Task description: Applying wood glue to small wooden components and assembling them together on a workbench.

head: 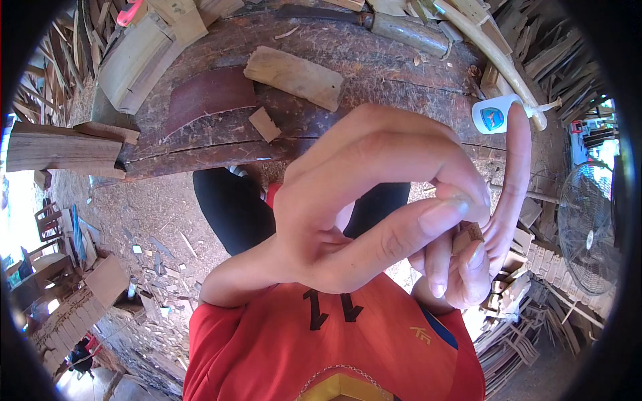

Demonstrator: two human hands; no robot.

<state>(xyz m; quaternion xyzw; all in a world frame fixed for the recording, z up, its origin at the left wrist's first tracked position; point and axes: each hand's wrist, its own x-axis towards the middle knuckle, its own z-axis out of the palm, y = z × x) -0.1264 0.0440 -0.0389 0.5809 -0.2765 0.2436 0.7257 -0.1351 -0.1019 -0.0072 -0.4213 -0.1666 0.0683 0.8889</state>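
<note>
My left hand [361, 170] reaches in from the left, its thumb and bent fingers meeting beside my right hand. Whether anything lies between those fingertips is hidden. A small brown wood block [466, 239] sits in the fingers of my right hand [481, 260], which has one finger stretched upward. Behind that raised finger is a white squeeze bottle [479, 116] with a blue label, lying tilted. On the wooden bench [391, 65] beyond my hands are a sheet of reddish-brown sandpaper [210, 97], a flat wood offcut [296, 77] and a small square wood piece [265, 124].
A blade with a thick wooden handle [411, 34] lies at the bench's far side. Wood blocks [138, 62] stand at the far left, and a pale stick [491, 60] runs along the right. Wood scraps litter the floor [175, 220]. A caged fan [588, 230] stands at right.
</note>
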